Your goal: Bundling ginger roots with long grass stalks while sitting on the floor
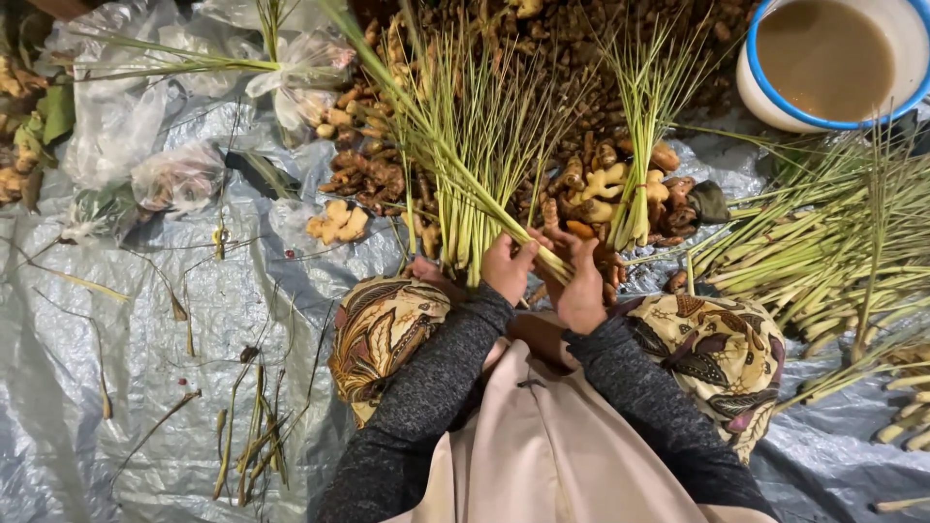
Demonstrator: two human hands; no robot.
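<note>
Lemongrass bundle of long green-yellow stalks [465, 184]: left hand [507, 267] and right hand [579, 287] fingers closed around base ends. Judgement: grip tight, butts level, over brown ginger-root pile [591, 189].

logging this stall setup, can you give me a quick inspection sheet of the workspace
surface: grey plastic sheet, wrinkled, on the ground
job's things: bunch of lemongrass stalks held at its base; more lemongrass piled at right
clutter: ginger and other roots, clear plastic bags, trimmed scraps
hands: left hand and right hand both grip the bunch
cables: nothing seen
surroundings: white basin with blue rim holding murky brown liquid, top right
</note>
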